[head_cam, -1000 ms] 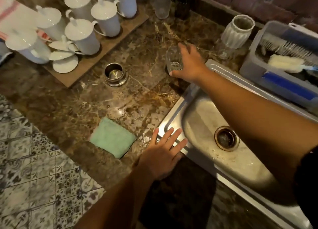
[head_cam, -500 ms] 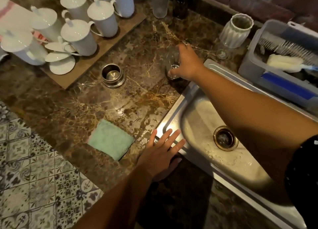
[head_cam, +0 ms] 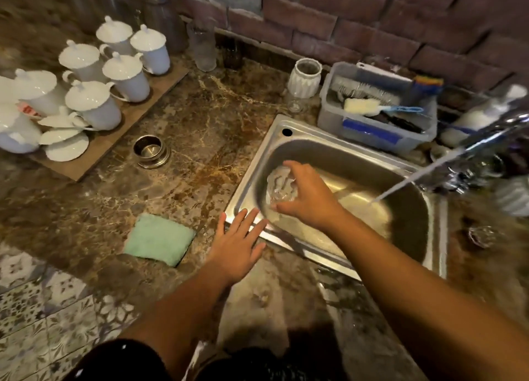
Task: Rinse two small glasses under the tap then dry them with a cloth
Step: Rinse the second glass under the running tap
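Right grip [head_cam: 309, 197] curls round our small clear drinking glass [head_cam: 279, 186], over the left side of the stainless steel sink [head_cam: 315, 128], short of the thin water stream [head_cam: 415, 180]. Left grip [head_cam: 237, 246] lies spread flat on the sink's front rim. Once it's wet, we could let that glass slip!

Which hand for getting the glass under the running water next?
Right. The right hand grips the small clear glass over the stainless steel sink, the thin water stream just beyond it. The left hand rests flat, empty, at the sink's edge.
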